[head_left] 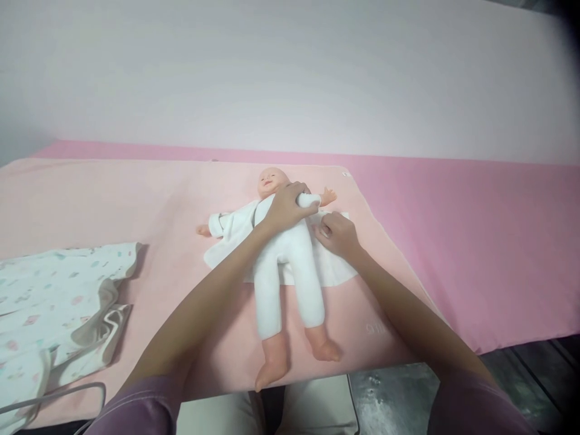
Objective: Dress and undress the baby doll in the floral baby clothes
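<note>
A baby doll (pixel 290 241) with a white cloth body lies on its back, head away from me. A white baby shirt (pixel 335 269) is spread open beneath it, one sleeve (pixel 235 217) pulled over the doll's arm on the left. My left hand (pixel 287 208) rests across the doll's chest, thumb and fingers around its upper arm (pixel 309 199) on the right. Just below that arm, my right hand (pixel 338 232) is closed with curled fingers on the shirt's right side. The exact pinch of its fingertips is partly hidden.
A light pink mat (pixel 167 199) lies under the doll, over a darker pink cover (pixel 475 241). Folded patterned cloth (pixel 58 296) lies at the left, with a grey cable (pixel 67 389) near it. A pale wall (pixel 290 78) stands behind. The table's front edge is close to the doll's feet.
</note>
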Demonstrator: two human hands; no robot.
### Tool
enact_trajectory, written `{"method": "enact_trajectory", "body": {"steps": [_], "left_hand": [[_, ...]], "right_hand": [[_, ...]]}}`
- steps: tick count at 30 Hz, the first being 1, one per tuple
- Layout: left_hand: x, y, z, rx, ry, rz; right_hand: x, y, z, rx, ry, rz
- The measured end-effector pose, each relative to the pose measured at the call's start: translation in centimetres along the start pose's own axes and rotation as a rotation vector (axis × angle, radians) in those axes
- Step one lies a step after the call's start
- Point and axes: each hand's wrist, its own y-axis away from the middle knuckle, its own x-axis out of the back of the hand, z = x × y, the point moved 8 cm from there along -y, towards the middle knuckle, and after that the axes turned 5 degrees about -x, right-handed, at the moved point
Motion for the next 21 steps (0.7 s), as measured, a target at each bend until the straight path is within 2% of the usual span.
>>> {"method": "enact_trajectory", "body": {"steps": [5, 9, 13, 17, 21], "left_hand": [[-0.6, 0.0, -0.2, 0.028, 0.017, -0.05], [-1.6, -0.1, -0.1, 0.023, -0.022, -0.115], [-1.7, -0.1, 0.2, 0.003, -0.03, -0.111], [-1.2, 0.1, 0.0, 0.006, -0.034, -0.088], [-1.3, 0.0, -0.2, -0.002, -0.063, -0.12]], "right_hand": [[-2.1, -0.7, 0.1, -0.16, 0.077, -0.181], [-1.8, -1.0, 0.7, -0.227, 0.117, -0.203], [-1.8, -1.0, 1.6, -0.303, 0.168, -0.243], [-1.4, -1.1, 2.5, -0.362, 0.149, -0.205], [0.8, -1.2, 4.3, -0.425, 0.019, -0.048]]}}
